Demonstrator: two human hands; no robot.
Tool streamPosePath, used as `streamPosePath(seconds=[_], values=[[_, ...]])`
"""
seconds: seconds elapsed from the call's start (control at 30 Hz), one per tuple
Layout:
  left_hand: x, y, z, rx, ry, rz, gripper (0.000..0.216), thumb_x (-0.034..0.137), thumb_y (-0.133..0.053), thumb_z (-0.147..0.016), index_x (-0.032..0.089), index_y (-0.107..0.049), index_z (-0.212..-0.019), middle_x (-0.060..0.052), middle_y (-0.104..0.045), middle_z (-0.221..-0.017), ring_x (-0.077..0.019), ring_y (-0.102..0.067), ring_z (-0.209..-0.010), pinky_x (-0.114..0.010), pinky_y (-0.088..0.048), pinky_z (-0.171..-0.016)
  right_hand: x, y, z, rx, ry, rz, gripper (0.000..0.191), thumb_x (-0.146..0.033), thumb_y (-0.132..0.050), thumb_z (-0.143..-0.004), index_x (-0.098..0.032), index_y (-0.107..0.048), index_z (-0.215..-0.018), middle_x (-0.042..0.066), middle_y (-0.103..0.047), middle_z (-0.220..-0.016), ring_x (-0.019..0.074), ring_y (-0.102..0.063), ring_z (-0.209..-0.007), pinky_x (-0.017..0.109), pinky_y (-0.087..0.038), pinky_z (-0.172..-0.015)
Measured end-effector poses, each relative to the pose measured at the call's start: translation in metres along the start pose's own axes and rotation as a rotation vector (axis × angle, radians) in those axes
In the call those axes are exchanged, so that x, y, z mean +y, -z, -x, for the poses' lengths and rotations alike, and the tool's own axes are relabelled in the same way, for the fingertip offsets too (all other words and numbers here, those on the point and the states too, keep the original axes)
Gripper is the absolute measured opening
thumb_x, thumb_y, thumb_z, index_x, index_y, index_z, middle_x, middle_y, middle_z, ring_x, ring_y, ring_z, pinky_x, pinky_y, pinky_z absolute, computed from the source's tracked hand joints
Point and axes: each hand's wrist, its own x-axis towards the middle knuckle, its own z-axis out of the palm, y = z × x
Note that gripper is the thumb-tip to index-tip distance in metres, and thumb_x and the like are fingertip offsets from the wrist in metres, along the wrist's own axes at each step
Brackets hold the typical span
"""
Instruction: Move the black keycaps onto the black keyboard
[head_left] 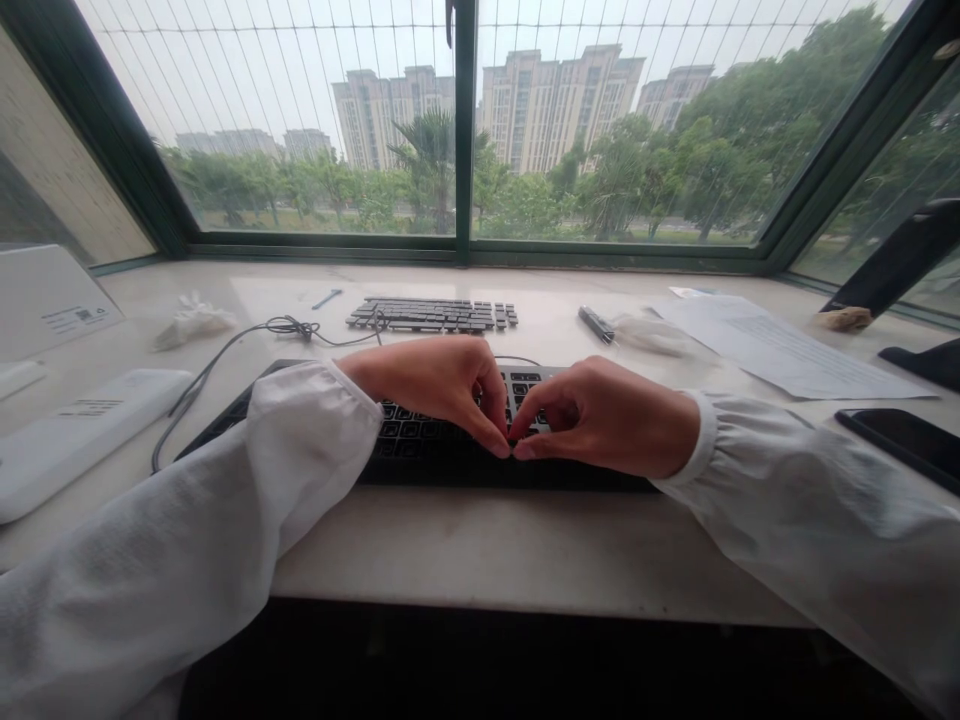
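Observation:
A black keyboard base (pixel 420 445) with its keycaps off lies along the front of the white counter. Over its right half, my left hand (pixel 450 385) is bent at the wrist, thumb and fingers drawn into a pinch. My right hand (pixel 600 415) faces it, also pinching, and the fingertips of both hands meet just above the keyboard's front edge. Whatever lies between those fingertips is too small or hidden to make out. Behind the hands, the loose keycaps (pixel 431 314) are laid out in rows in keyboard order.
A grey cable (pixel 217 360) loops at the left, near a white box-like device (pixel 82 430) and a crumpled white glove (pixel 193 320). A small blue tool (pixel 327 298) lies behind. On the right are a black pen-like object (pixel 596 324), paper sheets (pixel 780 340) and a phone (pixel 907 440).

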Motion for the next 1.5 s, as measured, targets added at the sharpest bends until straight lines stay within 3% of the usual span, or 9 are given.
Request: streamPosePath(seconds=[0.73, 1.23, 1.5], values=[[-0.002, -0.002, -0.002, 0.019, -0.016, 0.048, 0.027, 0.044, -0.072, -0.068, 0.021, -0.077, -0.082, 0.002, -0.069, -0.068, -0.0062, -0.05, -0.057, -0.021, -0.032, -0.054, -0.006, 0.003, 0.002, -0.016, 0.004, 0.174, 0.021, -0.041, -0.066, -0.075, -0.028, -0.076, -0.088, -0.005, -0.059, -0.056, 0.0049, -0.043, -0.045, 0.02, -0.03, -0.05], [0.005, -0.002, 0.0, 0.017, 0.013, 0.016, 0.023, 0.04, -0.072, -0.068, 0.021, -0.076, -0.079, 0.002, -0.069, -0.067, -0.0065, -0.051, -0.056, -0.021, -0.03, -0.054, -0.002, -0.001, 0.0, 0.027, 0.015, 0.047, 0.019, -0.04, -0.071, -0.07, -0.025, -0.077, -0.081, -0.005, -0.056, -0.052, 0.0052, -0.042, -0.045, 0.02, -0.03, -0.051], [0.009, -0.004, 0.002, 0.037, 0.041, 0.017, 0.023, 0.041, -0.073, -0.067, 0.021, -0.077, -0.078, 0.003, -0.066, -0.061, -0.0053, -0.042, -0.051, -0.022, -0.027, -0.05, -0.001, -0.002, -0.001, -0.018, -0.029, -0.032, 0.024, -0.04, -0.07, -0.07, -0.019, -0.077, -0.08, -0.003, -0.058, -0.053, 0.0065, -0.043, -0.048, 0.02, -0.03, -0.048]])
